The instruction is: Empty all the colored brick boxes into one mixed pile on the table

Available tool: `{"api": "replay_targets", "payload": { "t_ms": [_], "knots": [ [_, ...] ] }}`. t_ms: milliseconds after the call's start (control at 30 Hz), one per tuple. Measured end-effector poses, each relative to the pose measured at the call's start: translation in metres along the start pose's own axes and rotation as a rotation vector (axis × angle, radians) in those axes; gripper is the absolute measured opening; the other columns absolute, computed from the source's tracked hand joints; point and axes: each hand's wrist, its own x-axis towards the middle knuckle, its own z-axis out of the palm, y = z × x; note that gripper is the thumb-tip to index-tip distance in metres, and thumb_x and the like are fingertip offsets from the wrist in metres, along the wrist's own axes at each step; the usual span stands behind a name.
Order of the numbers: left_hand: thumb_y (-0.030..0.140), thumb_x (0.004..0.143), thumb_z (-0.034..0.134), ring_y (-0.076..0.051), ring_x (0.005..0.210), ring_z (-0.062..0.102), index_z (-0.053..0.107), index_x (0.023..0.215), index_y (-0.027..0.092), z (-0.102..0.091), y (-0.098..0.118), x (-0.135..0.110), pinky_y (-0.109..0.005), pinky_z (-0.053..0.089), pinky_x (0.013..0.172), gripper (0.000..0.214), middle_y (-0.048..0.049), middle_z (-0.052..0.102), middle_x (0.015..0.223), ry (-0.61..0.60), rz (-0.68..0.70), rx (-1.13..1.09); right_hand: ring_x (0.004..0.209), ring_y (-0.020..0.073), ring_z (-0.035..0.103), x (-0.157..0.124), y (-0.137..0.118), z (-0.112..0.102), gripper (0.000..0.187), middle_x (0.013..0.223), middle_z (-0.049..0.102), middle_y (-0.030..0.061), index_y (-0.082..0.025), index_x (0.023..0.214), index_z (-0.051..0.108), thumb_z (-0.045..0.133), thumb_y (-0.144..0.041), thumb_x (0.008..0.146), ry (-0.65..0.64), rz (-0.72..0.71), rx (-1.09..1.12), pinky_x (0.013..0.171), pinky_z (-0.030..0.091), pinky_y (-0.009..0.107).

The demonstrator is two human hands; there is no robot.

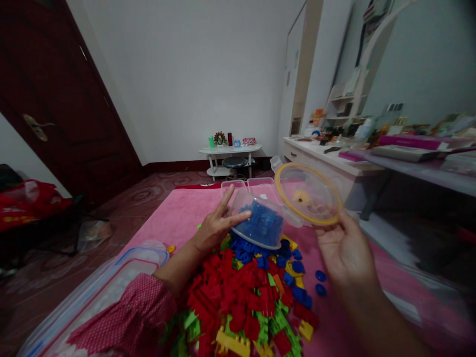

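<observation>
My left hand point(215, 229) grips a clear round container point(256, 220) tilted downward, with blue bricks spilling from it onto a pile of red, green, yellow and blue bricks point(245, 297) on the pink cloth point(178, 218). My right hand point(344, 248) holds the container's clear lid with a yellow rim point(307, 194) up to the right, facing me. Two loose blue round pieces point(320, 282) lie just below the right hand.
A large clear storage box with a blue rim point(111, 282) sits at the lower left. Two empty clear tubs point(247, 186) stand behind the pile. A cluttered white dresser point(327, 158) runs along the right; a small white table and stool point(230, 156) stand by the far wall.
</observation>
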Motion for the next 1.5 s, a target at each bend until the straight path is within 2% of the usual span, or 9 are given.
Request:
{"api": "replay_targets", "payload": {
  "t_ms": [167,533,800,900,1033,1167,1267,1367,1500],
  "knots": [
    [0.004,0.083,0.055,-0.017,0.108,0.057,0.048,0.129,0.041,-0.007,-0.005,-0.001,-0.032,0.054,0.08,0.059,-0.0065,0.002,0.157,0.063,0.047,-0.065,0.073,0.0113,0.068,-0.001,0.002,0.0,0.012,0.077,0.07,0.0032,-0.011,0.085,0.064,0.052,-0.012,0.081,0.029,0.036,0.002,0.073,0.057,0.023],
    [0.006,0.086,0.052,-0.01,0.09,0.063,0.034,0.137,0.039,-0.023,0.004,-0.002,-0.025,0.056,0.071,0.064,-0.0113,0.007,0.156,0.289,0.027,-0.021,0.082,0.0132,0.067,0.003,0.005,-0.003,0.017,0.089,0.07,0.0059,-0.011,0.091,0.064,0.052,-0.012,0.08,-0.003,0.024,-0.029,0.073,0.058,0.023],
    [0.02,0.087,0.055,-0.02,0.107,0.061,0.031,0.137,0.046,-0.045,0.003,-0.011,-0.035,0.057,0.08,0.061,-0.0038,0.012,0.156,0.356,-0.07,-0.105,0.076,0.0119,0.068,0.0,0.005,0.001,0.016,0.078,0.069,0.0024,-0.014,0.08,0.064,0.049,-0.012,0.084,0.04,0.047,-0.026,0.073,0.058,0.023],
    [0.033,0.085,0.057,-0.027,0.121,0.051,0.028,0.14,0.04,-0.052,-0.007,-0.014,-0.039,0.055,0.085,0.062,-0.0063,0.02,0.154,0.46,-0.242,-0.09,0.079,0.0122,0.068,-0.001,0.006,0.001,0.015,0.083,0.07,0.0031,-0.015,0.081,0.064,0.05,-0.012,0.082,0.04,0.034,-0.036,0.069,0.059,0.022],
    [0.023,0.088,0.046,-0.021,0.1,0.064,0.02,0.145,0.026,-0.064,-0.038,-0.016,-0.036,0.057,0.081,0.063,-0.0108,0.048,0.136,0.577,-0.703,-0.042,0.087,0.0135,0.068,-0.001,0.008,0.0,0.013,0.093,0.07,0.0054,-0.015,0.085,0.065,0.053,-0.012,0.079,0.032,0.032,-0.047,0.071,0.058,0.021],
    [0.012,0.075,0.055,-0.024,0.098,0.065,0.033,0.139,0.019,-0.076,-0.076,-0.027,-0.032,0.057,0.079,0.068,-0.0113,0.059,0.12,0.391,-1.22,0.093,0.085,0.0134,0.068,-0.003,0.009,0.0,0.016,0.096,0.07,0.0065,-0.014,0.089,0.066,0.054,-0.013,0.08,0.024,0.059,-0.044,0.071,0.058,0.021],
    [0.015,0.073,0.062,-0.025,0.083,0.068,0.035,0.135,0.013,-0.077,-0.093,-0.035,-0.032,0.059,0.062,0.067,-0.0177,0.059,0.115,0.259,-1.555,0.007,0.083,0.0126,0.068,-0.004,0.011,-0.001,0.02,0.097,0.07,0.0067,-0.013,0.092,0.067,0.051,-0.01,0.08,0.02,0.069,-0.055,0.07,0.058,0.02],
    [0.027,0.075,0.065,-0.023,0.066,0.069,0.038,0.129,0.004,-0.072,-0.102,-0.039,-0.03,0.057,0.051,0.064,-0.0206,0.062,0.101,0.192,-1.667,-0.069,0.082,0.0124,0.068,-0.003,0.015,-0.003,0.021,0.098,0.07,0.0067,-0.013,0.093,0.068,0.051,-0.01,0.081,0.03,0.083,-0.066,0.071,0.058,0.02],
    [0.043,0.082,0.056,-0.024,0.06,0.068,0.054,0.109,0.0,-0.072,-0.111,-0.043,-0.03,0.055,0.052,0.051,-0.0199,0.067,0.075,0.036,-1.747,-0.136,0.082,0.0132,0.069,-0.004,0.021,-0.006,0.019,0.099,0.07,0.0073,-0.012,0.093,0.068,0.053,-0.013,0.081,0.014,0.124,-0.073,0.072,0.059,0.022]
  ]
}}
